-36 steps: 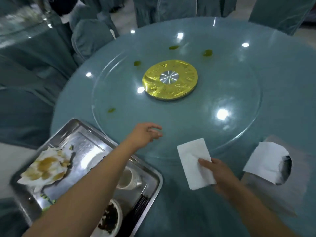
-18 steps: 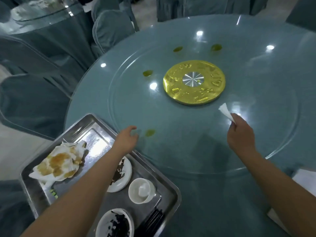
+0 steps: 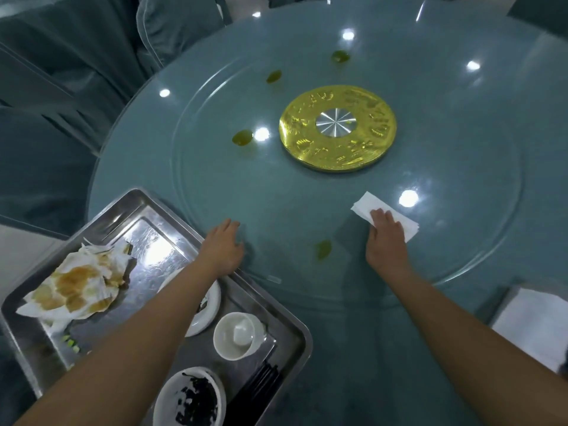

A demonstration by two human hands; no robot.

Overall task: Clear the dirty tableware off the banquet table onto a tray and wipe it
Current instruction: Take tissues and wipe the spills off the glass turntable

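My right hand (image 3: 385, 241) presses a folded white napkin (image 3: 365, 204) flat on the glass turntable (image 3: 461, 186), fingers straight. A green sauce spot (image 3: 323, 249) lies just left of that hand. My left hand (image 3: 222, 245) rests with straight fingers on the turntable's near edge, next to the steel tray (image 3: 129, 210). The tray holds a stained crumpled napkin (image 3: 73, 287), a small plate (image 3: 204, 312) partly under my forearm, a white cup (image 3: 238, 335), a bowl with dark scraps (image 3: 192, 398) and black chopsticks (image 3: 255, 392).
A gold hub disc (image 3: 337, 128) sits at the turntable's centre. More green spots (image 3: 242, 138) (image 3: 273, 76) (image 3: 340, 56) dot the glass beyond it. White napkins (image 3: 534, 324) lie at the table's right edge. Covered chairs (image 3: 181, 16) stand at the left and far side.
My right hand lifted the napkin from the table's near edge, carried it up over the turntable, and now presses it flat on the glass. My left hand drew back toward the tray.
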